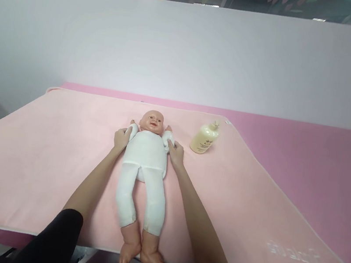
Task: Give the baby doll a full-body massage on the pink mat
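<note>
A baby doll (147, 158) lies on its back on a pale pink blanket (42, 150), head pointing away from the person and bare feet nearest the near edge, where they overhang slightly; the doll wears a white one-piece covering trunk, arms and legs, with head, hands and feet left bare; its legs lie roughly straight and close together, the feet touching one another. The left hand (121, 137) rests against the doll's arm on that side, just below the shoulder, fingers curled loosely around the white sleeve; the hold appears to be a light clasp, though how far the fingers wrap behind the arm cannot be told. The right hand (175, 151) is placed likewise on the doll's other arm, fingers bent and in contact with the sleeve, thumb lying toward the trunk; whether it grips firmly or merely presses cannot be told. Both forearms extend from black sleeves (55, 237) at the bottom of the view and run either side of the doll's legs without touching them. A cream-coloured bottle (204, 138) with a pump top lies tilted on the blanket near the right hand, apart from the doll. The blanket is spread over a deeper pink surface (323, 164); a plain white wall (188, 53) stands behind it.
</note>
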Available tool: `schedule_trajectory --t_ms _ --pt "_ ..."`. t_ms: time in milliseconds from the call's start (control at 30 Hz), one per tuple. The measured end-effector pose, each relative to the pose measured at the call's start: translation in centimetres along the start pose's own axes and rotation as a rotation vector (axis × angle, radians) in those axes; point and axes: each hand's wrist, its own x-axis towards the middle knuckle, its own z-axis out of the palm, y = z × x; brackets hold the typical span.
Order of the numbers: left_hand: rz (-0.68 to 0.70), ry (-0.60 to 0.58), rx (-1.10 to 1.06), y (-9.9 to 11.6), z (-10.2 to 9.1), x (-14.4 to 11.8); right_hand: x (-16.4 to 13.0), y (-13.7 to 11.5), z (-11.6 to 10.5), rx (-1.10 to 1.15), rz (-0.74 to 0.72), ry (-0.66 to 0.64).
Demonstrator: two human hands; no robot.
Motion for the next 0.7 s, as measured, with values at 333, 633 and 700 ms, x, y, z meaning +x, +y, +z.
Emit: schedule_trajectory --t_ms 333,633,700 --pt "0.033 -0.054 -0.164 0.0 -0.9 -1.1 -0.7 -0.5 -3.4 0.368 0.221 -0.278" --pt "-0.124 -0.409 -0.754 -1.2 -4.2 -1.8 -2.1 -0.2 -4.1 0.386 -0.002 -0.261" --pt "-0.132 -0.416 -0.783 -1.1 -4.3 -1.7 -2.1 -0.3 -4.0 0.396 0.040 -0.277"
